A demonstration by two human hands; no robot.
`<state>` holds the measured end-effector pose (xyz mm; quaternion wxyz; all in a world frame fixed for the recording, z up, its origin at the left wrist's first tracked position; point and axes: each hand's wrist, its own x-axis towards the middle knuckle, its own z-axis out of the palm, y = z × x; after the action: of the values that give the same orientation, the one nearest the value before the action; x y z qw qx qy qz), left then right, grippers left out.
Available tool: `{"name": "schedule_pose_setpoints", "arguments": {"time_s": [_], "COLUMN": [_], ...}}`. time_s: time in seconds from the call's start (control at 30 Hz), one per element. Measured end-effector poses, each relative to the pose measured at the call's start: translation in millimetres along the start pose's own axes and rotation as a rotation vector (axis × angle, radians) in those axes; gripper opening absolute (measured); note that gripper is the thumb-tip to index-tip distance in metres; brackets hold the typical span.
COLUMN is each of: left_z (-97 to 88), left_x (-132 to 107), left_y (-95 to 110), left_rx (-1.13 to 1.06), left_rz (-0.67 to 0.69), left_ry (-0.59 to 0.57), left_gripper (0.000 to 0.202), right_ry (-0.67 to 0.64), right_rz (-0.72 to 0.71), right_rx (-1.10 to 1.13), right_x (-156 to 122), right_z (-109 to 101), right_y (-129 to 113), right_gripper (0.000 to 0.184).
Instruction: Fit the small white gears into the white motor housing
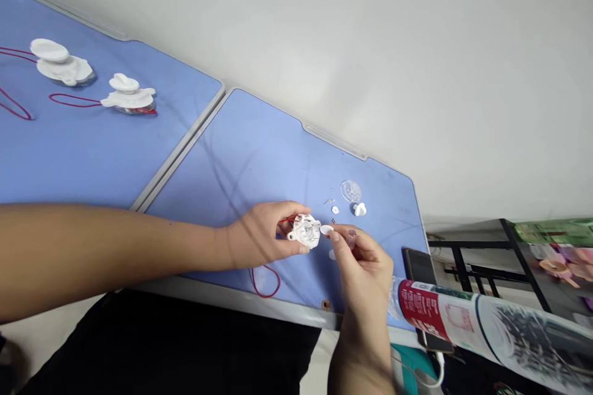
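Observation:
My left hand (273, 231) is closed around a white round plastic housing (306, 231), its inner side turned up. A red cord loop (266, 282) hangs below that hand onto the table. Between the fingertips of my right hand (364, 256) is a small white disc (327, 230), close to the housing's right edge. A small clear cup-like piece (351, 237) shows by the same hand's fingers. Beyond it lie a clear round cover (351, 191), a white knob (359, 209), a tiny white wheel (335, 210) and a few small metal bits (330, 201).
Two white assembled pieces with red cords, one (62, 62) further left and one (128, 95) nearer, lie on the left blue table (83, 154). A large water bottle (463, 321) and a dark phone (419, 265) are at the right. Behind the tables rises a pale wall (370, 43).

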<state>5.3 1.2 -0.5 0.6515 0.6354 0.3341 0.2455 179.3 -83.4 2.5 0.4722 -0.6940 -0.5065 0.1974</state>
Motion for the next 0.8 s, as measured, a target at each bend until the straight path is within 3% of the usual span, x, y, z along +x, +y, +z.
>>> {"name": "schedule_pose_setpoints", "arguments": {"time_s": [0.1, 0.2, 0.6, 0.8], "left_z": [0.2, 0.4, 1.1, 1.8], "left_x": [-0.5, -1.2, -1.9, -1.8], "left_y": [1.2, 1.2, -0.1, -0.5], "left_rx": [-0.008, 0.006, 0.015, 0.034], "left_rz": [-0.012, -0.012, 0.008, -0.009], "left_ry": [0.004, 0.0, 0.009, 0.026], "left_gripper": [0.049, 0.047, 0.042, 0.042], "right_ry": [0.06, 0.037, 0.014, 0.029], "right_rz": [-0.164, -0.262, -0.188, -0.239], "right_rx": [-0.072, -0.112, -0.093, -0.116], "right_x": [-4.0, -6.0, -6.7, -7.5], "right_z": [2.3, 3.6, 4.7, 6.3], "right_y": [-1.0, -1.9, 1.7, 1.5], "right_gripper": [0.008, 0.009, 0.006, 0.004]}}
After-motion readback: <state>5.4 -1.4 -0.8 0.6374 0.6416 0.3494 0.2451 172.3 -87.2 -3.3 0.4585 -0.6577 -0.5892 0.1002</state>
